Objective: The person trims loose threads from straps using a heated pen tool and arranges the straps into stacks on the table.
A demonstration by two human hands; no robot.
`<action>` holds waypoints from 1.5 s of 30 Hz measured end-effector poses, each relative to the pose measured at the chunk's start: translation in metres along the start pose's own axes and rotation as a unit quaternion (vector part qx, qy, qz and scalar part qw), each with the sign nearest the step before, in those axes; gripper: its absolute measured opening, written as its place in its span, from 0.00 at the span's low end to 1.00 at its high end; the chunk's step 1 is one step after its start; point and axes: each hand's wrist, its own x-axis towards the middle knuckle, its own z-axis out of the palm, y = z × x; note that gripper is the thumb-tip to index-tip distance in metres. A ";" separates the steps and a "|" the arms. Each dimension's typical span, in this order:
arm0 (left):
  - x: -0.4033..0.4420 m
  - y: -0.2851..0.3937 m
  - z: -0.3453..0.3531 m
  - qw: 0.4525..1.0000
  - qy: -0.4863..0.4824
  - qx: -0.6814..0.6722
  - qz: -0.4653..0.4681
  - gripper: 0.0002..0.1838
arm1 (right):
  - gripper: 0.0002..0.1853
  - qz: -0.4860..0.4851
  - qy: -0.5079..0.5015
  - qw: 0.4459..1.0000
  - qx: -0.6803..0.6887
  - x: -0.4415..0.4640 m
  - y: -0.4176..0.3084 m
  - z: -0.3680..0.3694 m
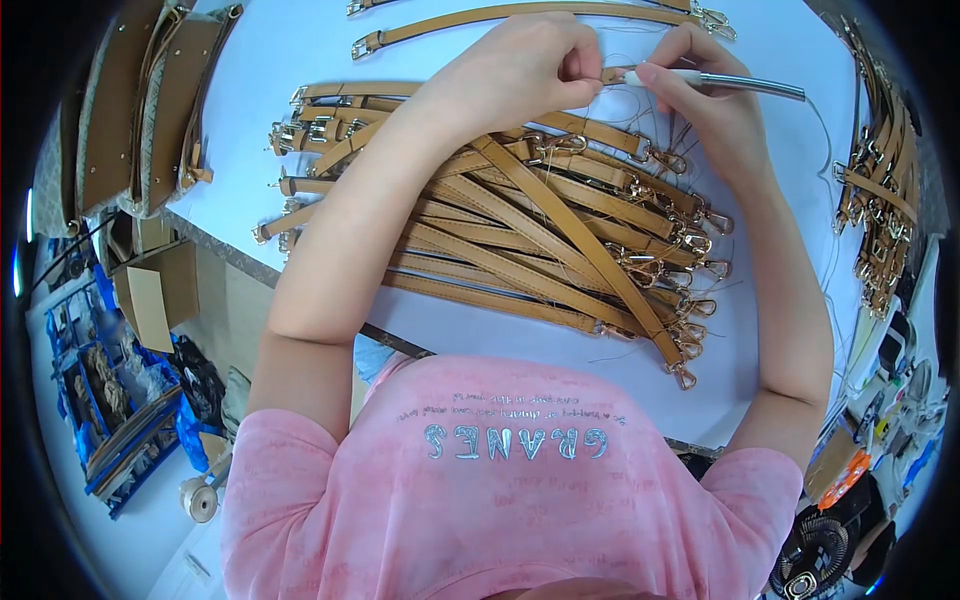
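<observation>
My left hand is closed in a pinch on the end of a tan leather strap, near the far side of the table. Just right of it, my right hand grips a corded pen-like tool with a white front part and a silvery barrel. The tool's front points left at the strap end, close to my left fingertips; whether it touches cannot be made out. Loose threads trail around both hands. Below my hands lies a crisscrossed pile of tan leather straps with metal buckles and clasps.
More straps lie along the far side. A bundle of straps hangs together at the right, near the tool's cord. Brown bag panels stand at the far left of the white table. A blue rack is lower left.
</observation>
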 end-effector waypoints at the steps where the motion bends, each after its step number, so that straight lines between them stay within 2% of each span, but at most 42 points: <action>1: 0.000 -0.001 -0.001 1.000 0.000 0.000 0.000 0.10 | 0.07 -0.007 0.001 1.000 -0.021 -0.001 -0.001 0.003; 4: -0.001 -0.002 -0.009 0.988 -0.055 -0.085 -0.115 0.11 | 0.07 -0.019 0.003 0.998 -0.062 -0.003 -0.002 0.007; 9: 0.002 0.011 -0.010 0.978 -0.056 -0.094 -0.177 0.10 | 0.07 -0.006 0.006 1.000 0.000 0.001 0.003 0.000; 12: -0.004 0.000 0.011 0.997 0.042 0.064 -0.028 0.09 | 0.07 0.018 0.027 0.997 0.069 0.002 0.005 -0.004; 13: -0.006 -0.005 0.012 0.997 0.042 0.064 -0.027 0.09 | 0.07 0.012 0.021 0.999 0.036 0.001 0.003 -0.003; 16: -0.009 -0.006 0.005 0.955 0.125 0.164 0.213 0.09 | 0.08 0.001 0.011 0.999 -0.030 0.000 0.002 0.000; 17: -0.008 -0.006 0.004 0.955 0.125 0.164 0.213 0.09 | 0.08 -0.004 0.010 0.999 -0.035 -0.001 0.001 0.001; 18: -0.007 -0.005 0.001 0.990 0.077 0.069 0.095 0.08 | 0.08 -0.009 0.009 0.999 -0.040 -0.001 0.001 0.003; 19: -0.005 0.001 -0.005 0.999 0.028 -0.027 -0.025 0.08 | 0.08 -0.014 0.008 0.999 -0.045 0.000 0.001 0.004; 20: -0.004 0.004 -0.008 0.982 -0.022 -0.123 -0.145 0.07 | 0.08 -0.014 0.007 0.999 -0.045 0.000 0.001 0.005; 23: -0.003 0.003 -0.009 0.976 -0.035 -0.144 -0.160 0.06 | 0.08 -0.024 0.008 0.996 -0.088 -0.002 -0.001 0.007; 32: -0.003 0.002 -0.009 0.970 -0.048 -0.163 -0.175 0.06 | 0.08 -0.035 -0.004 0.994 -0.102 -0.004 -0.001 0.008; 35: -0.003 0.002 -0.009 0.972 -0.045 -0.166 -0.163 0.06 | 0.07 -0.060 -0.003 0.993 -0.098 -0.004 0.001 0.009; 41: -0.003 0.001 -0.011 0.977 -0.052 -0.148 -0.144 0.06 | 0.07 -0.041 -0.002 0.994 -0.101 -0.004 -0.001 0.008; 44: -0.002 -0.001 -0.010 0.936 -0.047 -0.261 -0.230 0.07 | 0.07 -0.030 0.002 0.995 -0.092 -0.003 -0.002 0.007; 45: -0.002 -0.002 -0.011 0.937 -0.047 -0.261 -0.229 0.07 | 0.07 -0.029 0.001 0.996 -0.085 -0.003 -0.002 0.007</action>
